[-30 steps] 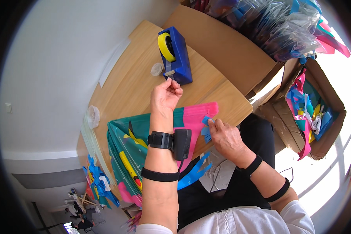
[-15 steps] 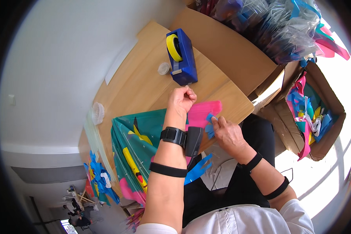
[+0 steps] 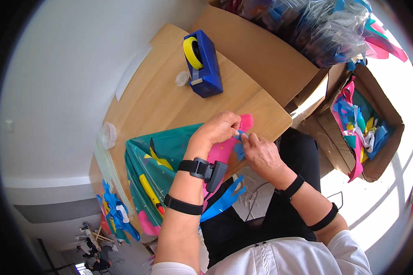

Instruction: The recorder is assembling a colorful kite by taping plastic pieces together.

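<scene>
Over the pink part [image 3: 246, 121] of a thin plastic sheet, my two hands meet at the fingertips. My right hand [image 3: 263, 158] pinches a blue plastic strip [image 3: 239, 150] between thumb and finger. My left hand [image 3: 220, 128] is closed, its fingertips right at the strip's upper end; what they pinch is too small to make out. The sheet's green part [image 3: 170, 138], with yellow shapes, lies folded on the table under my left wrist. A longer blue strip [image 3: 227, 199] hangs off the edge below my left forearm.
A blue tape dispenser [image 3: 211, 68] with a yellow-cored roll stands on the wooden table [image 3: 147, 87], a small clear lid [image 3: 182, 79] beside it. At right is an open cardboard box [image 3: 316, 126] of coloured scraps; behind, a large box [image 3: 261, 55] borders the table.
My left hand has come down from beside the tape dispenser to the blue strip at my right fingertips. My right hand keeps its pinch. The whole view has shifted slightly.
</scene>
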The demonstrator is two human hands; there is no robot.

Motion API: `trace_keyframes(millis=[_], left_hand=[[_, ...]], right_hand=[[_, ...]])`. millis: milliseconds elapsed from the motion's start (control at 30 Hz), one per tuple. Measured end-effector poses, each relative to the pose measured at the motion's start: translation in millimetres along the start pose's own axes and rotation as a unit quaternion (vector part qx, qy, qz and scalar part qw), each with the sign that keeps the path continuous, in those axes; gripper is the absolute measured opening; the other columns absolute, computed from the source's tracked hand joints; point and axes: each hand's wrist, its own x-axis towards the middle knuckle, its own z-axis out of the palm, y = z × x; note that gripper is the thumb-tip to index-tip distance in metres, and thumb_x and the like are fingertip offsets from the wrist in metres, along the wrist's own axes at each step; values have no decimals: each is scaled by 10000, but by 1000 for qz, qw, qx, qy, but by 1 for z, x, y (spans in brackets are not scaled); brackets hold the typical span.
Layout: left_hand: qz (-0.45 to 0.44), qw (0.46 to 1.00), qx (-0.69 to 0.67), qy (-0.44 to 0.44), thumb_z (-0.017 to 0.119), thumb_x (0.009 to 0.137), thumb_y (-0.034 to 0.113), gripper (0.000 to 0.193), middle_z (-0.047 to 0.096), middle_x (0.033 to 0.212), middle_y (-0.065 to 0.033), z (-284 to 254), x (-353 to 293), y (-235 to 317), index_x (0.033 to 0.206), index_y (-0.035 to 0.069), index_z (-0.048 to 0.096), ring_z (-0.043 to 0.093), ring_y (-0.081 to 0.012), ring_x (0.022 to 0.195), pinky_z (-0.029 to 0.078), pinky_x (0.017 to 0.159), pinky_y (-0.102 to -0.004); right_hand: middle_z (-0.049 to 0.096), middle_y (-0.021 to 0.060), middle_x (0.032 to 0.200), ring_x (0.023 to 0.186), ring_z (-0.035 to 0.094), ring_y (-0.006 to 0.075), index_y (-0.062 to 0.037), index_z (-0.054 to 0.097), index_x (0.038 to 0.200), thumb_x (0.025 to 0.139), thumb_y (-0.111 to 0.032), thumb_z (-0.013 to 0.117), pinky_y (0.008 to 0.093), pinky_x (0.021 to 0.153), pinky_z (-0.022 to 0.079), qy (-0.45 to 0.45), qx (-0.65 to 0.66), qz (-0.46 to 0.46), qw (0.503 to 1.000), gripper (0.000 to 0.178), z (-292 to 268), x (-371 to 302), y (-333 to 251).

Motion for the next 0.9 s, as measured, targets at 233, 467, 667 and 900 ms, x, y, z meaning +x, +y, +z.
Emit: trace_keyframes(millis=[233,467,667,900], left_hand=[[-7,994,90,58,690,717,57,113,623,752,-190,13,4,6,730,0,593,597,-361,723,461,616,-429],[-35,974,151,163,724,703,37,206,607,777,-242,23,-2,13,798,-30,555,568,-456,761,456,656,-490],[-89,961,108,238,694,731,-9,194,592,789,-226,0,-22,-9,812,-31,519,584,-410,772,463,677,-458],[100,948,89,287,614,812,11,198,650,903,-133,-11,-48,-6,1007,-24,615,616,-311,914,483,814,-382]], right_hand=[[533,129,805,655,615,246,85,578,1120,876,-81,551,354,518,497,2,-15,-2,1000,296,1,-1,2],[532,122,808,673,619,242,86,576,1132,865,-76,560,350,521,501,-7,-14,-2,1000,313,0,-1,3],[529,129,845,720,622,262,81,573,1139,803,-57,588,348,582,514,-3,34,-6,999,363,-6,-3,4],[512,121,871,735,595,269,68,563,1157,718,22,604,363,638,517,85,173,-97,976,443,-32,-13,2]])
